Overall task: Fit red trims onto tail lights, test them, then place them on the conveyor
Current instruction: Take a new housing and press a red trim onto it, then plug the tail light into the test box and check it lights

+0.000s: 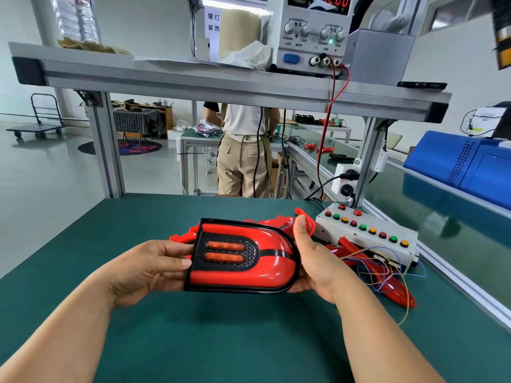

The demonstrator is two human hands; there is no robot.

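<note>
Not much of the person in the shot tbh, just two arms and two hands. The left forearm [69,327] and right forearm [387,335] are both bare all the way down to the bottom edge of the frame. The left hand [154,268] and right hand [315,261] are bare too. The left thumbnail [186,262] is cut short and looks natural. The wide lens makes both arms look chunky up close.
</note>
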